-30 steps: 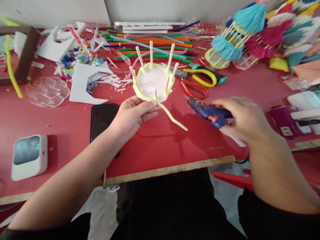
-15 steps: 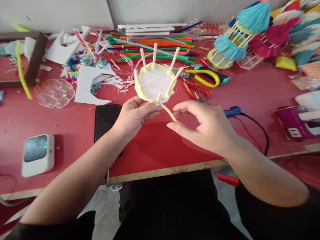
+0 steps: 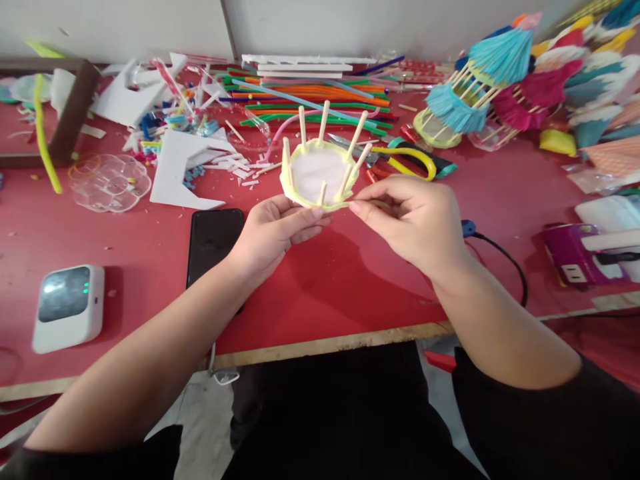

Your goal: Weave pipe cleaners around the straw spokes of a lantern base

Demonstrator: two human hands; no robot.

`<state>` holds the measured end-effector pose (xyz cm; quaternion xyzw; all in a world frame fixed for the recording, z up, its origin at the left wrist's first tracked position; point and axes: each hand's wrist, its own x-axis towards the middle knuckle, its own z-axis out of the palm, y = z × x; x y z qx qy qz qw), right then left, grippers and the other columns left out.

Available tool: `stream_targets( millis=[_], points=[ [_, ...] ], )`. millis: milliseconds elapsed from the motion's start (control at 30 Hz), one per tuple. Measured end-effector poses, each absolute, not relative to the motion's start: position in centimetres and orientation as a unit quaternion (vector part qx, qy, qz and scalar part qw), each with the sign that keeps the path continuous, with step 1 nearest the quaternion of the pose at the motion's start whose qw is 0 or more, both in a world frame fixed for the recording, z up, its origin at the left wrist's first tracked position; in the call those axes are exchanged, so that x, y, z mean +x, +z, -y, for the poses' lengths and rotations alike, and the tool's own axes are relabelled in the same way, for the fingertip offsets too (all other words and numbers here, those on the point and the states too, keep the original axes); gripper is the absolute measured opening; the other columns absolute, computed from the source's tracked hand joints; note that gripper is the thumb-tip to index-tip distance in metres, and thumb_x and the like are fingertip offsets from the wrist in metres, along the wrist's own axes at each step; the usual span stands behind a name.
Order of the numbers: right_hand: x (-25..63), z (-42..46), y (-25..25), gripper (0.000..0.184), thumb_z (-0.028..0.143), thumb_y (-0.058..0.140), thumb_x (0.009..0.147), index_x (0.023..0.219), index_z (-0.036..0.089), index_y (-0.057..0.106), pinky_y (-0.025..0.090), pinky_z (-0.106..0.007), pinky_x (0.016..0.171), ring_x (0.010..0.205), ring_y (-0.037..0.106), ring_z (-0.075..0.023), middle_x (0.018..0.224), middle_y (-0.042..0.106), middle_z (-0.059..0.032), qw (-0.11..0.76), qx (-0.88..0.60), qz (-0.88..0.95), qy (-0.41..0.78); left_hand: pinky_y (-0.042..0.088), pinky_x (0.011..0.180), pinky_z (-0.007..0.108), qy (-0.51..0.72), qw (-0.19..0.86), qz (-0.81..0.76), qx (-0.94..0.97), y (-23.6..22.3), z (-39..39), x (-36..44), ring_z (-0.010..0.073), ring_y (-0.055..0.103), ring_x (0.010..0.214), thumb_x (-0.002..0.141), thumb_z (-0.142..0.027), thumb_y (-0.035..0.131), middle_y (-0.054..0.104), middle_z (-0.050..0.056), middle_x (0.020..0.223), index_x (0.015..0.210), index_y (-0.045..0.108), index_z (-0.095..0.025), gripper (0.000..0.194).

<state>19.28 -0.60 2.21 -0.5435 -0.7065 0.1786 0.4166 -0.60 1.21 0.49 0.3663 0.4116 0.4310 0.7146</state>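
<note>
A round white base (image 3: 319,172) ringed with upright wooden sticks is held above the red table, tilted so its inside faces me. Yellow pipe cleaner (image 3: 300,201) runs along its rim around the sticks. My left hand (image 3: 275,230) grips the near left edge, thumb on the rim and fingers underneath. At the near right edge my right hand (image 3: 413,223) pinches the loose end of the yellow pipe cleaner, drawn out sideways against the rim. Part of that end is hidden inside my right hand.
Pliers with yellow handles (image 3: 407,160) lie behind my right hand. A black phone (image 3: 215,243) and a white device (image 3: 70,307) are on the left. Coloured pipe cleaners (image 3: 310,93) lie along the back. A blue-fringed stick model (image 3: 463,97) stands at the right.
My right hand has closed on the pipe cleaner's loose end and brought it up against the rim; before, the end hung down toward open fingers. The base has shifted slightly right and down.
</note>
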Motion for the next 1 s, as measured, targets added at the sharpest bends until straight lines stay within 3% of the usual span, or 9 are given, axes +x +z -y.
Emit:
stream_targets(
  millis=[267, 467, 600, 800, 1000],
  points=[
    [20.7, -0.5, 1.8, 0.004, 0.023, 0.076, 0.082, 0.082, 0.022, 0.072, 0.058, -0.029, 0.061, 0.065, 0.066, -0.0141, 0.073, 0.07, 0.0014, 0.427, -0.535, 0.688, 0.242, 0.061, 0.078, 0.019, 0.411, 0.716, -0.414, 0.384, 0.5, -1.1, -0.6, 0.0143, 0.078, 0.084, 0.079, -0.019, 0.082, 0.081, 0.007, 0.101, 0.092, 0.078, -0.014, 0.014],
    [21.5, -0.9, 1.3, 0.031, 0.03, 0.08, 0.08, 0.109, 0.024, 0.072, 0.061, -0.029, 0.067, 0.072, 0.069, -0.0144, 0.082, 0.072, 0.0013, 0.427, -0.507, 0.689, 0.294, 0.06, 0.076, 0.017, 0.391, 0.73, -0.395, 0.398, 0.3, -1.3, -0.7, 0.0116, 0.077, 0.082, 0.08, -0.019, 0.082, 0.081, 0.004, 0.095, 0.094, 0.078, -0.016, 0.015],
    [21.8, -1.3, 1.2, 0.022, 0.033, 0.081, 0.08, 0.099, 0.022, 0.076, 0.064, -0.034, 0.076, 0.079, 0.073, -0.0174, 0.089, 0.076, -0.001, 0.409, -0.479, 0.686, 0.364, 0.06, 0.076, 0.017, 0.374, 0.739, -0.39, 0.402, 0.3, -1.2, -0.8, 0.0115, 0.077, 0.083, 0.079, -0.021, 0.083, 0.081, 0.004, 0.096, 0.096, 0.078, -0.016, 0.018],
    [20.8, -0.9, 0.9, 0.015, 0.033, 0.081, 0.081, 0.092, 0.022, 0.078, 0.065, -0.037, 0.075, 0.08, 0.074, -0.0194, 0.091, 0.079, -0.0012, 0.453, -0.504, 0.654, 0.336, 0.06, 0.077, 0.017, 0.421, 0.72, -0.379, 0.402, 0.1, -1.3, -0.8, 0.0101, 0.075, 0.082, 0.083, -0.031, 0.082, 0.079, 0.002, 0.092, 0.096, 0.075, -0.017, 0.02],
    [18.6, 0.1, 0.3, 0.018, 0.038, 0.079, 0.083, 0.092, 0.023, 0.075, 0.064, -0.034, 0.071, 0.075, 0.073, -0.0171, 0.086, 0.078, -0.0008, 0.504, -0.53, 0.628, 0.265, 0.061, 0.089, 0.026, 0.465, 0.691, -0.369, 0.413, 0.1, -1.0, -0.4, 0.0186, 0.075, 0.104, 0.076, -0.022, 0.086, 0.079, 0.002, 0.099, 0.111, 0.07, -0.021, 0.039]
  ],
)
